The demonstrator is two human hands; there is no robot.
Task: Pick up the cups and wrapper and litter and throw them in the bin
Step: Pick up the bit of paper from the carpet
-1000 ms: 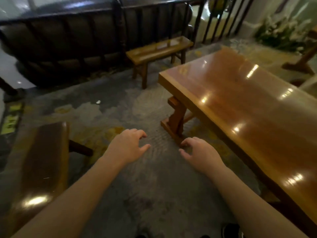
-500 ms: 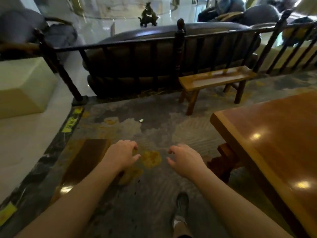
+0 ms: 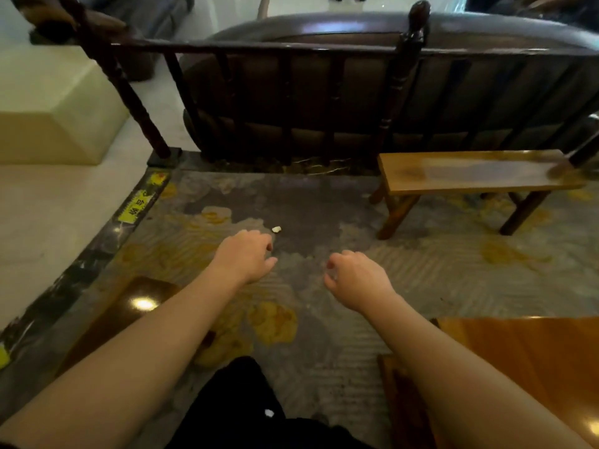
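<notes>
A small white scrap of litter [image 3: 276, 229] lies on the grey and yellow carpet [image 3: 437, 273], a little beyond my hands. My left hand [image 3: 244, 259] hovers just short of it, palm down, fingers loosely curled and holding nothing. My right hand [image 3: 355, 278] hangs to the right at about the same height, fingers also loosely curled and holding nothing. No cup, wrapper or bin is in view.
A low wooden bench [image 3: 470, 171] stands at the right behind the litter. A dark railing [image 3: 324, 50] with a sofa behind it closes the far side. A dark bench [image 3: 129, 306] sits at lower left, a polished table corner [image 3: 534, 358] at lower right.
My view has swung left and come closer to the railing. The white scrap now lies much nearer my left hand. Both hands stay empty, fingers a little more curled.
</notes>
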